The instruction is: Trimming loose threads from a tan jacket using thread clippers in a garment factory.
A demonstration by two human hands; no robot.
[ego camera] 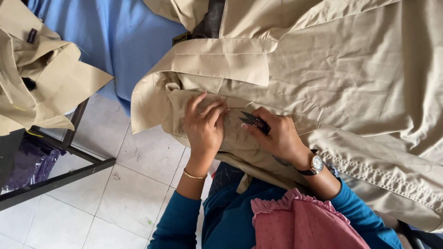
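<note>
The right hand (277, 136) has its grip closed on small black thread snips (253, 121), blades pointing toward ten o'clock along the flap edge of the khaki garment (350, 74) over the lap. The left hand (203, 127) lies just at nine o'clock of the blade tips, grip flat and open, fingers pressing the cloth, both wrists bent downward.

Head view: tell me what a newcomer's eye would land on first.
The big beige garment fills the upper right and drapes over the person's lap. At its centre the two hands meet on a pocket flap: the left hand presses the cloth flat, and the right hand holds small black thread snips with the tips on the fabric. A second beige garment lies heaped on a dark frame at far left.
</note>
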